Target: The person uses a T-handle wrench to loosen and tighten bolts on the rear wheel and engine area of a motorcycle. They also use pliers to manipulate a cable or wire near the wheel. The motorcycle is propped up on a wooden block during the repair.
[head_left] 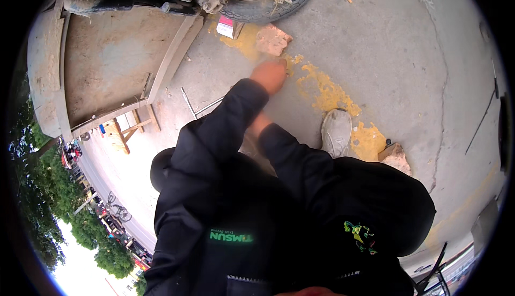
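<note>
My left hand (270, 76) is stretched out low over the concrete, its fingers curled into a fist. It is slightly blurred, and whatever it may hold is hidden. Just beyond it lies a broken piece of reddish brick (273, 40). A small white and pink box (225, 27) rests to the left of that brick, by the tyre. My right hand (258, 124) is below the left wrist, mostly covered by the left sleeve, so its fingers do not show. Left of my left forearm, a bent metal rod (189, 103) sits near the ground.
A vehicle's dirty wheel (289, 1) and engine parts stand at the top. A worn metal panel (118, 60) fills the upper left, with a wooden stool (142, 125) below it. Another brick chunk (396, 159) lies beyond my shoe (336, 132). Yellow paint (324, 89) marks the concrete.
</note>
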Available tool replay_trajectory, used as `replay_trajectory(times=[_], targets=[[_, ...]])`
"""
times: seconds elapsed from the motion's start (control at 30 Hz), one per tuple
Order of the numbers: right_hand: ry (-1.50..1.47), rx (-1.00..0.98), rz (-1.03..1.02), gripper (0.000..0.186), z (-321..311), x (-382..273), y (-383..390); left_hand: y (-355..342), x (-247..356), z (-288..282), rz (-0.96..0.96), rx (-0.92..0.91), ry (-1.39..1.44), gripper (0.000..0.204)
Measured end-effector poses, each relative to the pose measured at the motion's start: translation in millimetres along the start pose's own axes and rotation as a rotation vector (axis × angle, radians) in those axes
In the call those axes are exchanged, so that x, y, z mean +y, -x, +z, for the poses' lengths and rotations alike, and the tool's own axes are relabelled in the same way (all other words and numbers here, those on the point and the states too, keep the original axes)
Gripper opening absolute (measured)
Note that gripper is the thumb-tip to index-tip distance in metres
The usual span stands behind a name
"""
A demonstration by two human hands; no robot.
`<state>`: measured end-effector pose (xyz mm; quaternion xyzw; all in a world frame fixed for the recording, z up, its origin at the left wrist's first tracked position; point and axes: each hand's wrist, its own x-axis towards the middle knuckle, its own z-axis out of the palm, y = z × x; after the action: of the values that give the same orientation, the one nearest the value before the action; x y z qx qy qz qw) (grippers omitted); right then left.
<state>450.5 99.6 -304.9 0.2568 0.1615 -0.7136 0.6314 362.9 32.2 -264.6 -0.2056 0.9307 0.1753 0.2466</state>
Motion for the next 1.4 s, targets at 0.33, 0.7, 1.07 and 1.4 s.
replay_trajectory(times=[0.33, 0.7, 1.07, 1.4], targets=[[0.605, 0.274, -0.200, 0.041, -7.4, -9.4, -22.2, 0.2, -26.9, 4.7, -0.067, -0.151, 0.060, 0.030], [1.751, 1.211, -1.122, 0.023, -30.5, -221.3, 50.9, 12.2, -46.6, 6.5, -0.196, 0.374, -0.075, 0.046], [2.757, 0.375, -0.567, 0.016, -55.6, -359.0, 134.7, -77.5, -8.8, 32.2, -0.223, 0.656, -0.132, 0.108], [2.012, 1.200, -0.333, 0.022, -183.0, -377.1, 403.6, -45.5, -6.7, 12.7, -0.154, 0.749, -0.057, 0.089]])
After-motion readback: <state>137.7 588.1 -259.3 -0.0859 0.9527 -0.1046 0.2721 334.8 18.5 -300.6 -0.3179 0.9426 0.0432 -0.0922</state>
